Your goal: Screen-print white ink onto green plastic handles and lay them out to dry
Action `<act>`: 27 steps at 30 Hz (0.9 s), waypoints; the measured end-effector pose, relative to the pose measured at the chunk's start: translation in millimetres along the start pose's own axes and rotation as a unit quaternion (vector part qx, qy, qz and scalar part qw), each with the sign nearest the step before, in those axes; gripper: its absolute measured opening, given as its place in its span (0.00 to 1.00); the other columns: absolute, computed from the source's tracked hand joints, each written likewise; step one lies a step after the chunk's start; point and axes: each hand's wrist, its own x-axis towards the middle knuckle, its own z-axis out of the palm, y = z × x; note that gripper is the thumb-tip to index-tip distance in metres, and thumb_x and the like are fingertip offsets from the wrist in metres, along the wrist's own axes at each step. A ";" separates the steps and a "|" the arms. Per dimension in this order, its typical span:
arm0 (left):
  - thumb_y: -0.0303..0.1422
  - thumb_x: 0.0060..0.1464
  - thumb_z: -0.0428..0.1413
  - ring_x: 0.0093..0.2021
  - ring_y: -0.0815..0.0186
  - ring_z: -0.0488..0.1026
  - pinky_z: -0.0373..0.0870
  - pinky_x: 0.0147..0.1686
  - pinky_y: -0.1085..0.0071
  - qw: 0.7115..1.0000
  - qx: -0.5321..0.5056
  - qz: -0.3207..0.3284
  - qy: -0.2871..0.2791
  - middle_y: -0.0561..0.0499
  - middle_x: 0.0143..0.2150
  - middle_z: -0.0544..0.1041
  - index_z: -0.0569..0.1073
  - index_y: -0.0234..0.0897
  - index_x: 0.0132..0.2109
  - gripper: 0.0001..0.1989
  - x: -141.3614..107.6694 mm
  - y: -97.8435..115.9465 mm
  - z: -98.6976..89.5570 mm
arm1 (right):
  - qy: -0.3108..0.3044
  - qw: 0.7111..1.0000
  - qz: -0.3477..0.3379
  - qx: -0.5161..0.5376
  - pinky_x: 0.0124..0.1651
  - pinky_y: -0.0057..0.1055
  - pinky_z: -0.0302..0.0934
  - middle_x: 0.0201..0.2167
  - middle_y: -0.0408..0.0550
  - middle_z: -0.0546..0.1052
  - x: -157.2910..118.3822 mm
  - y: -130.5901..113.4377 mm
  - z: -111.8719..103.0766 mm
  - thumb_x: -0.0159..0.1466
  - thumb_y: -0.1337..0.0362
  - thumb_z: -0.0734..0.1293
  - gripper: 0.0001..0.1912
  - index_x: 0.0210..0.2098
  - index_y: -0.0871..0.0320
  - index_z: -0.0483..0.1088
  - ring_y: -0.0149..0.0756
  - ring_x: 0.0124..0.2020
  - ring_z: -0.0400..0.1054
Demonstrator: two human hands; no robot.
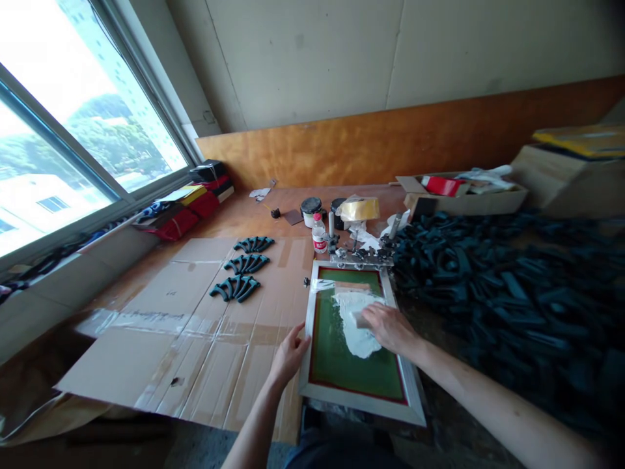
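A screen printing frame (pixel 414 398) with green mesh lies in front of me, its far end at a metal hinge clamp (pixel 359 259). White ink (pixel 364 342) is spread in a thick patch over the middle of the mesh. My right hand (pixel 388 327) is closed on a small pale squeegee (pixel 361 320), which touches the ink. At the frame's left edge, my left hand (pixel 291 352) grips the rim with its fingers bent. What lies beneath the mesh is hidden.
Several dark curved plastic handles (pixel 239 287) lie in three rows on flattened cardboard (pixel 195 365) at left. A large heap of dark plastic parts (pixel 508 306) covers the right side. Behind the clamp stand a bottle (pixel 319 236), ink tubs (pixel 311 210) and a tape roll (pixel 359 209).
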 end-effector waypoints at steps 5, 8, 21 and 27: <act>0.48 0.54 0.50 0.26 0.69 0.65 0.59 0.26 0.75 1.000 0.012 0.003 0.002 0.56 0.24 0.69 0.68 0.37 0.59 0.30 -1.8 3.3 0.4 | -0.070 0.984 -0.144 0.084 0.38 0.30 0.56 0.29 0.45 0.73 -21.4 6.4 -15.0 0.56 0.75 0.62 0.08 0.29 0.56 0.68 0.36 0.35 0.65; 0.48 0.54 0.50 0.26 0.69 0.65 0.58 0.26 0.75 1.000 0.009 0.011 0.004 0.56 0.24 0.68 0.69 0.37 0.58 0.29 -2.6 4.9 0.0 | -0.021 0.991 -0.089 0.095 0.38 0.31 0.56 0.27 0.45 0.73 -13.0 6.1 -19.0 0.56 0.73 0.64 0.07 0.27 0.56 0.69 0.37 0.35 0.65; 0.52 0.47 0.58 0.18 0.75 0.54 0.50 0.20 0.78 0.990 -0.140 -0.003 -0.032 0.62 0.19 0.62 0.61 0.35 0.63 0.41 -14.6 36.3 -16.1 | 0.061 0.997 0.011 0.047 0.45 0.35 0.61 0.40 0.46 0.77 39.2 18.3 -43.8 0.59 0.63 0.69 0.23 0.54 0.50 0.67 0.40 0.41 0.68; 0.54 0.50 0.55 0.26 0.71 0.67 0.61 0.24 0.76 0.966 -0.254 0.036 0.010 0.52 0.30 0.74 0.75 0.33 0.46 0.29 -27.4 120.3 -45.5 | 0.223 0.955 0.184 0.063 0.36 0.32 0.62 0.34 0.48 0.76 36.2 77.1 -73.7 0.65 0.53 0.60 0.21 0.54 0.54 0.67 0.39 0.33 0.70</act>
